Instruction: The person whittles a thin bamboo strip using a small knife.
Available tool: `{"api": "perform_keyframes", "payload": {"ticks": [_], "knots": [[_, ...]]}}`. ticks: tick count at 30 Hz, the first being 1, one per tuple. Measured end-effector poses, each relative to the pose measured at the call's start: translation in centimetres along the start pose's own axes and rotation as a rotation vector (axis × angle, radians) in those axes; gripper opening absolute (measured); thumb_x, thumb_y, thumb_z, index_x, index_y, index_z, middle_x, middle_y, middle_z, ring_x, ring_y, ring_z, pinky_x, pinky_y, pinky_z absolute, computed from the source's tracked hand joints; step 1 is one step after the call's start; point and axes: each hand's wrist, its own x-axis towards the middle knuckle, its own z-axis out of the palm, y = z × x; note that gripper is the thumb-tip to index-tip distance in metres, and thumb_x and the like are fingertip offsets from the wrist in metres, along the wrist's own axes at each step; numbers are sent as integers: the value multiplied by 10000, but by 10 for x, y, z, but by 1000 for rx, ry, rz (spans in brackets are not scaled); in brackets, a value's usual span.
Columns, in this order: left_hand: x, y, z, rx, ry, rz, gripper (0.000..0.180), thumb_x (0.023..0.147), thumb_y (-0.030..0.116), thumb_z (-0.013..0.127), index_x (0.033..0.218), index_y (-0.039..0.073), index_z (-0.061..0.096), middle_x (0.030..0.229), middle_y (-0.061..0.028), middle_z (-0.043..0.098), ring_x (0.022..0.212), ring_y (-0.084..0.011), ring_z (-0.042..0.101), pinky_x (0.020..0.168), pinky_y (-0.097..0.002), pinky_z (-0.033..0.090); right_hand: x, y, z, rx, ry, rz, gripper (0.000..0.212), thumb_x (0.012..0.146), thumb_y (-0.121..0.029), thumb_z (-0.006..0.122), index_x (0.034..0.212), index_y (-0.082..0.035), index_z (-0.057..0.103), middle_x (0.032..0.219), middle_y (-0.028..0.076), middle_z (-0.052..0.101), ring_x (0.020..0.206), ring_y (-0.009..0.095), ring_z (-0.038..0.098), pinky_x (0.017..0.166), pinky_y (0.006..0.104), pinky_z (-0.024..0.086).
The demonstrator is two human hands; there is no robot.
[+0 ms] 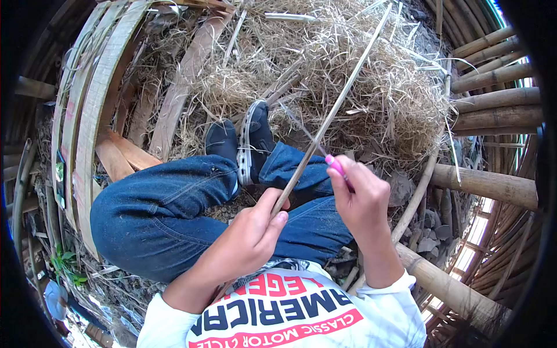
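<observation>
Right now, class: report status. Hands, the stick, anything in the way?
Left hand grips bamboo strip. Right hand holds pink-handled knife against it. Crossed legs underneath; nothing blocking.

A big heap of dry straw-coloured shavings fills the far middle, with flat wooden planks curving along the left side. Thick bamboo poles lie stacked at the right, some running near and some far. Crossed legs in blue jeans sit in the near middle, dark shoes resting just before the heap.
</observation>
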Motion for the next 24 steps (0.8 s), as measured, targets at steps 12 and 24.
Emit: {"api": "perform_keyframes", "payload": {"ticks": [12,24], "knots": [[1,-6,6,29,-57,12,162,989,109,471,1110,1,483,679,-123,517,590,-189,505,571,-348,414,-5,5,-1,-20,-39,33,170,842,-153,729,970,-56,673,676,75,615,525,241,607,450,342,463],[5,5,6,100,9,14,154,986,99,463,1093,-11,483,680,-125,513,610,-181,512,585,-338,413,-8,12,-9,-32,-1,1,116,857,-142,715,941,-77,671,690,77,629,521,240,610,444,343,456]]}}
